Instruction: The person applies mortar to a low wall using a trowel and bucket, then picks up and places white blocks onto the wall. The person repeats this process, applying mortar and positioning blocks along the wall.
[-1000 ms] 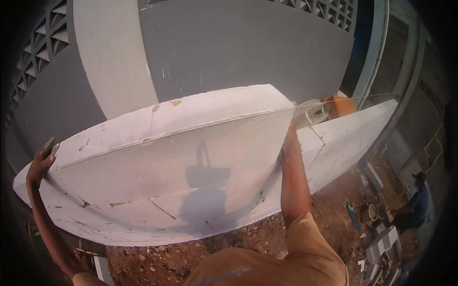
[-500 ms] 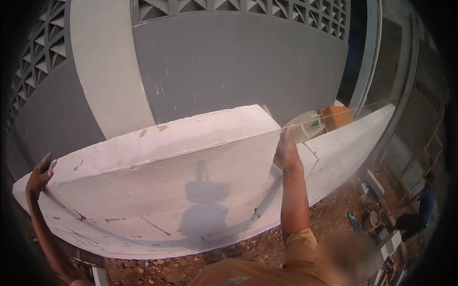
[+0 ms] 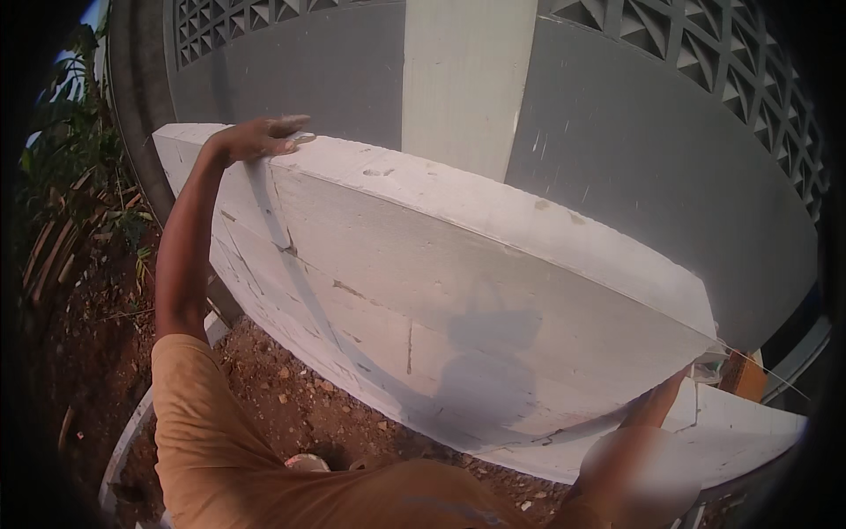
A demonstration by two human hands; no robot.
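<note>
The person's left hand (image 3: 264,138) lies across the top of a white-block wall at the left, its grip flat and loose, the fingers stretched toward the right and wrapped around nothing. Under and beside that hand is the left end of a long white block (image 3: 493,256), which sits in the top course and runs from there to the right, its near face marked by the person's shadow. At the block's right end the right hand (image 3: 675,386) is mostly out of sight behind the corner, so how far its grip is spread, or what it has hold of, one cannot tell. A thin string (image 3: 768,367) leads off to the right from the top near corner. Just beyond that corner are a clear object (image 3: 708,365), too small to make out, and an orange object (image 3: 745,376), above the lower wall course (image 3: 749,419). A grey wall (image 3: 291,66) with a pale pillar (image 3: 467,79) stands on the far side, and reddish soil (image 3: 291,379) lies on the near side, with green plants (image 3: 79,176) at far left
</note>
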